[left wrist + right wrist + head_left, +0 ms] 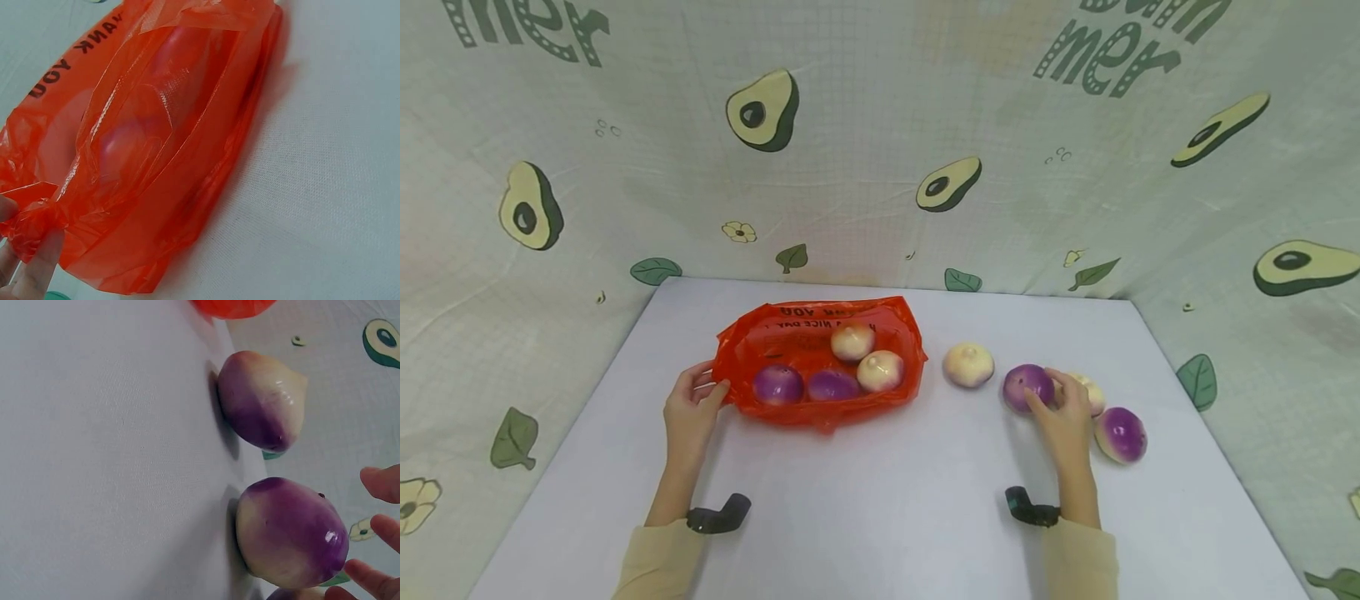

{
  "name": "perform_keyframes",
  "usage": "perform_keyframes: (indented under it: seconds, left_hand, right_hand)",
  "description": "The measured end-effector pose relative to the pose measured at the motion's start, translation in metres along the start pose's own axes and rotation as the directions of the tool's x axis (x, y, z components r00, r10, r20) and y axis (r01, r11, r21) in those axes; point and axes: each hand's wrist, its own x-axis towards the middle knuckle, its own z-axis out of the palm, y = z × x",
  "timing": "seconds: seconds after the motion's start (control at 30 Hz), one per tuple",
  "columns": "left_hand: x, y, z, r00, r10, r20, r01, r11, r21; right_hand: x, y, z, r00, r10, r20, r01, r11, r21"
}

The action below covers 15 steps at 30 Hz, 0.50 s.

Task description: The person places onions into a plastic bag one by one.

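A red plastic bag [823, 410] lies on its side with its mouth open, holding several purple-and-white turnips [778, 385]. My left hand [691, 412] pinches the bag's bunched left edge; in the left wrist view the fingers [39, 265] grip the crumpled plastic. My right hand [1067, 421] is at a purple turnip [1027, 387] right of the bag. Its fingers are spread and not closed round the turnip; in the right wrist view the fingertips [369, 575] are beside it, and I cannot tell whether one touches.
A pale turnip [968, 365] stands between the bag and the right hand. Another pale turnip [1092, 395] is partly hidden behind that hand, with a purple one [1122, 435] to its right. Everything lies on a white table [880, 517] before an avocado-print cloth [865, 225].
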Motion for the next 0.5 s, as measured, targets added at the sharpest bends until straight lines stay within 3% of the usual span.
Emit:
perform_keyframes:
  seconds: [0.1, 0.23, 0.4, 0.5]
  left_hand:
    - [-0.002, 0.003, 0.0, 1.0, -0.028, -0.007, 0.028, 1.0, -0.012]
    - [0.0, 0.0, 0.001, 1.0, -0.01, -0.009, 0.01, 1.0, -0.024]
    - [0.013, -0.025, 0.004, 1.0, 0.02, -0.008, -0.021, 0.998, -0.066]
    - [0.023, -0.043, 0.008, 1.0, 0.019, -0.024, -0.02, 0.999, -0.028]
  right_hand:
    - [0.003, 0.001, 0.002, 1.0, 0.01, 0.005, -0.01, 0.999, -0.05]
    - [0.006, 0.003, 0.006, 1.0, 0.011, 0.01, -0.01, 0.996, -0.089]
    - [0.008, 0.003, 0.011, 0.999, 0.013, 0.036, -0.008, 0.99, -0.141]
    - [0.009, 0.002, 0.012, 0.999, 0.022, 0.045, -0.014, 0.987, -0.159]
